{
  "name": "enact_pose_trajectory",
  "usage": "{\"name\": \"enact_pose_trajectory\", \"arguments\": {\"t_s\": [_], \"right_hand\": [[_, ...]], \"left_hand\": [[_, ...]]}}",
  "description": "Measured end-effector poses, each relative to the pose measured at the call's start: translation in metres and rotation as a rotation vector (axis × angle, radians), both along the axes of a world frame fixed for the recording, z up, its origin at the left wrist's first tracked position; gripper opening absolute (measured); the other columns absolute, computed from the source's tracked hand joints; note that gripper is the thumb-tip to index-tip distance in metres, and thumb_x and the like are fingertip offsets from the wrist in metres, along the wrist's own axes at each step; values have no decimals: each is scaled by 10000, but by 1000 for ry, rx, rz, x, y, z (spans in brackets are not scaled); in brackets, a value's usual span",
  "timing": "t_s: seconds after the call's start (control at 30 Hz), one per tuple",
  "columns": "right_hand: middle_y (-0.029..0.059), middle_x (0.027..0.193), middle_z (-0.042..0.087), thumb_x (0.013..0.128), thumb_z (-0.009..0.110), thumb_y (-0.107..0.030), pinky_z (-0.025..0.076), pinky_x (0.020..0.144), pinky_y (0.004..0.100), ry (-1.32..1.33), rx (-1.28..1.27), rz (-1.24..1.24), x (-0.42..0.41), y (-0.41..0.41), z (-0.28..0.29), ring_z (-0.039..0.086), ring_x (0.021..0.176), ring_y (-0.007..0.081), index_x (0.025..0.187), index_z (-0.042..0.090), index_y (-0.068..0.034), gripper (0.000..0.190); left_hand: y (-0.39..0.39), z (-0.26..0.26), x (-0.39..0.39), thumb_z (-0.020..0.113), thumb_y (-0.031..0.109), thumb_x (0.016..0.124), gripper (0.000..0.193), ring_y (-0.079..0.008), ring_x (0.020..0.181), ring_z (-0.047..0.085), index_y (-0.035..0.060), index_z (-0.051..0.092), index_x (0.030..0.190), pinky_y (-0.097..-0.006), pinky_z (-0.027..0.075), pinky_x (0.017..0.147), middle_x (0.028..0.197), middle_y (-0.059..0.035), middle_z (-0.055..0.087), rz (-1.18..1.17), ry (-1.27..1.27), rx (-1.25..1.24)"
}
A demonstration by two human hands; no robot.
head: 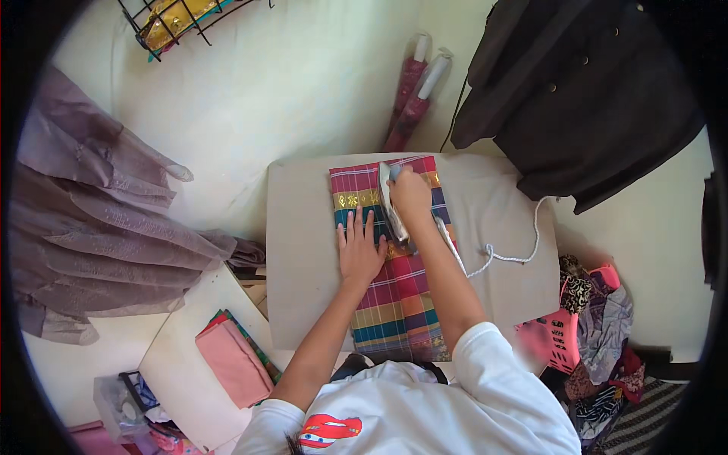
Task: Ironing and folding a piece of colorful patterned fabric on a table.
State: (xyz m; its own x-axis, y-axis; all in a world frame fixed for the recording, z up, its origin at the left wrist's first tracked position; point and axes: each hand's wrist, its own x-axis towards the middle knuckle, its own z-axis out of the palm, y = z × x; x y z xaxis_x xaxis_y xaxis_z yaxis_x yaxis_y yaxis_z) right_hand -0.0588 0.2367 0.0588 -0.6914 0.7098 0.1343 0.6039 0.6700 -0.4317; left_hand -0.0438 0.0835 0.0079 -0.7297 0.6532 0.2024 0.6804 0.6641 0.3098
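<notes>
A folded plaid cloth (372, 307) with gold motifs lies lengthwise on the beige-covered ironing board (301, 239). My right hand (410, 196) grips the handle of a clothes iron (391, 210), whose body is tilted on the cloth's upper half. The iron's soleplate edge faces left. Flat on the cloth, just left of the iron, rests my left hand (359, 244) with its fingers spread. From the iron a white braided cord (500, 257) runs to the right across the board, with a loop in it.
A dark jacket (569, 102) hangs over the board's far right corner. Grey-purple garments (114, 227) hang at left. Folded pink cloth (236, 364) lies on a white surface at lower left. A pink laundry basket (560, 341) with heaped clothes stands right. Wrapped rolls (409, 108) lean behind the board.
</notes>
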Motion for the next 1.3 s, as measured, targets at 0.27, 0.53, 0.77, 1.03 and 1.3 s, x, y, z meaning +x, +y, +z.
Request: {"name": "enact_pose_trajectory", "arguments": {"t_s": [0.27,0.53,0.77,1.03,1.3], "right_hand": [[242,802,629,773,656,-282,510,668,451,-128,-116,45,52,-34,15,623,767,396,910,537,28,359],[225,794,634,761,657,-266,509,682,461,-35,-4,36,-14,14,3,629,783,379,851,579,23,313],[237,790,629,782,649,-291,501,673,467,-118,-120,168,24,-57,17,619,770,398,874,569,30,343],[252,807,626,779,658,-291,497,689,472,-54,4,123,-47,-33,-1,617,794,408,897,537,25,358],[252,823,628,785,651,-284,496,713,473,-30,-77,143,-49,-26,-7,618,813,408,916,548,28,353]], "left_hand": [[-8,-10,-6,453,245,869,537,-284,1326,282,-16,365,1330,-448,187,1096,1429,-154,297,59,-7,74],[-2,-3,-2,452,210,870,505,-305,1320,285,-7,376,1319,-440,202,1094,1419,-161,307,28,-41,89],[-25,-8,-9,449,147,880,499,-315,1328,272,-16,328,1335,-444,233,1083,1432,-158,288,132,-142,222],[-41,-6,-2,465,171,875,603,-348,1342,234,-34,222,1388,-453,231,1082,1470,-176,196,79,-191,129],[-48,-3,6,457,149,833,640,-283,1352,240,-24,213,1399,-428,189,1099,1483,-143,184,125,-204,95]]}}
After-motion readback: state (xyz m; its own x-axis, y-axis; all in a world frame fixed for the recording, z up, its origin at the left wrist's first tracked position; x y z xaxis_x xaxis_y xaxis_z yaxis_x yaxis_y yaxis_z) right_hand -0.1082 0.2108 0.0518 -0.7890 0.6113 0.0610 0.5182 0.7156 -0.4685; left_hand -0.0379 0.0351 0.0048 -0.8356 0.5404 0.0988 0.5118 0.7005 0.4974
